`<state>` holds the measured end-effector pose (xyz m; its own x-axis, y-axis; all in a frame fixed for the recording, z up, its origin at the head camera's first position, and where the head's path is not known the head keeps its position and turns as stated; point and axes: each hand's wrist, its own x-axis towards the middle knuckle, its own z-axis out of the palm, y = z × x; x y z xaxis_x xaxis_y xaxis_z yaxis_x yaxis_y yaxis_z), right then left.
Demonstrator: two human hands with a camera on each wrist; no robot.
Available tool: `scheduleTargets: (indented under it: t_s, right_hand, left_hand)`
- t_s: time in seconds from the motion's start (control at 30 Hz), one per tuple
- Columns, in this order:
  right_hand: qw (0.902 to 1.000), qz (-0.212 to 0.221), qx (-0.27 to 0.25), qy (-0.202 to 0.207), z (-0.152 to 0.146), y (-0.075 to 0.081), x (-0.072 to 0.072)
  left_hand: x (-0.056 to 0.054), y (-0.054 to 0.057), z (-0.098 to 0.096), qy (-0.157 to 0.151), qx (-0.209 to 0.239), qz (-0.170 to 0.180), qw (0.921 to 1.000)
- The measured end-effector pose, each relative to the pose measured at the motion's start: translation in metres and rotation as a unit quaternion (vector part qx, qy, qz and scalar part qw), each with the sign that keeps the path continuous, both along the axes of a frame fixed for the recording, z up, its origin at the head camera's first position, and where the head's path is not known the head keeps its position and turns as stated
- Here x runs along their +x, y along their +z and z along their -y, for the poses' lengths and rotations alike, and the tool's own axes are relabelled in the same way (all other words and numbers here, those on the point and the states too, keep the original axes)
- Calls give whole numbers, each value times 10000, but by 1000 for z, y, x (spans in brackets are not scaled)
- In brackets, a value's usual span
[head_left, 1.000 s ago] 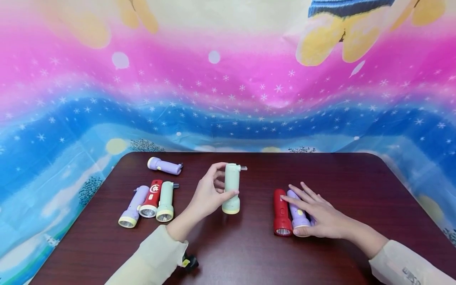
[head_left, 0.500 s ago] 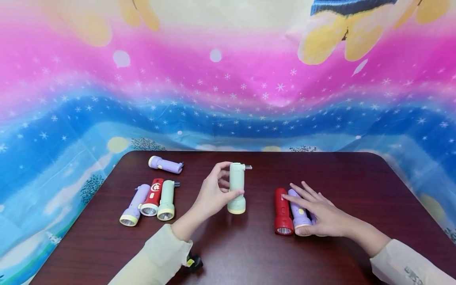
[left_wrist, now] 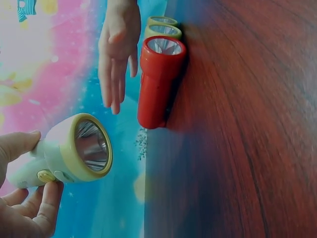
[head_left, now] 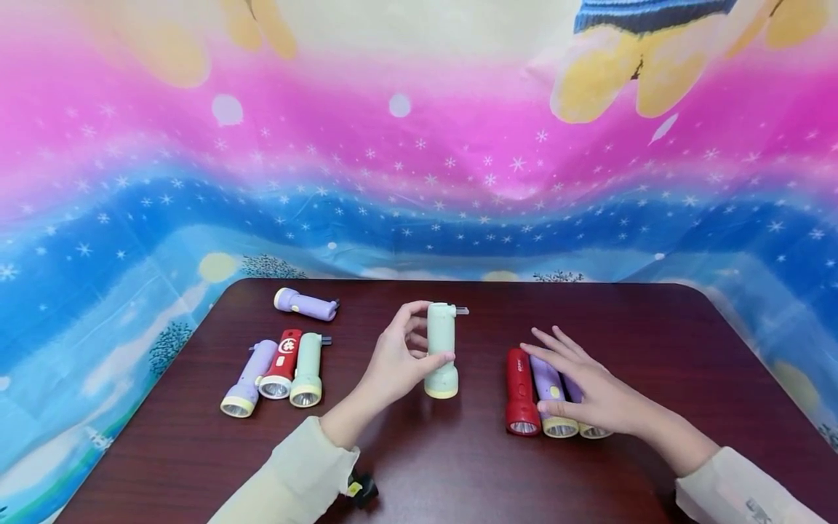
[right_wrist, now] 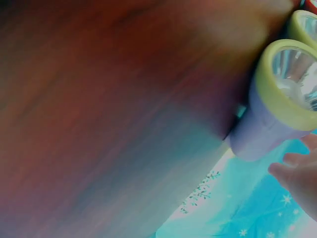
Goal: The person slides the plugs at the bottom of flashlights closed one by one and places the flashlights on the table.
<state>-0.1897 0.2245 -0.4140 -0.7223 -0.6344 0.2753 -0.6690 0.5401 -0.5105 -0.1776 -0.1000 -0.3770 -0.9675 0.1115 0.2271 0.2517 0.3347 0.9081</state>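
My left hand (head_left: 399, 360) grips a pale green flashlight (head_left: 441, 349) by its body, with a folding plug sticking out at its top right. The left wrist view shows this flashlight's yellow-rimmed lens (left_wrist: 93, 146) and a round yellow button (left_wrist: 46, 175) close to the fingers. Over to the right, my right hand (head_left: 599, 393) hovers with fingers spread over two purple flashlights, the nearer to the middle (head_left: 550, 382) and the outer one (head_left: 594, 431) partly hidden under the hand. A red flashlight (head_left: 521, 393) lies snug against them on the left.
On the left of the dark wooden table (head_left: 458, 473) lie a purple flashlight (head_left: 249, 378), a red one with a white emblem (head_left: 280, 371) and a green one (head_left: 306, 371), side by side. Behind them another purple flashlight (head_left: 304, 304) lies sideways. A printed cloth (head_left: 419, 182) hangs behind.
My left hand has shifted slightly right with the green flashlight. My right hand has lifted a little off the purple flashlights, so more of their lens ends shows.
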Motion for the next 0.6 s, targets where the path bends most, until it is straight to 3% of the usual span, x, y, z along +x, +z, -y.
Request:
scheduleTargets:
  t_s: [0.13,0.33,0.6]
  right_hand:
    - [9997,-13,-232,-36,7,5,1]
    - [9989,-243,-25,-391,19,17,2]
    - [9987,121,-417,-285,38,30,3]
  left_hand:
    - [2,0,-3,-50,162,18,9999]
    - [5,1,-7,-171,331,54,9993]
    - [7,2,-13,-313,344,22,9989]
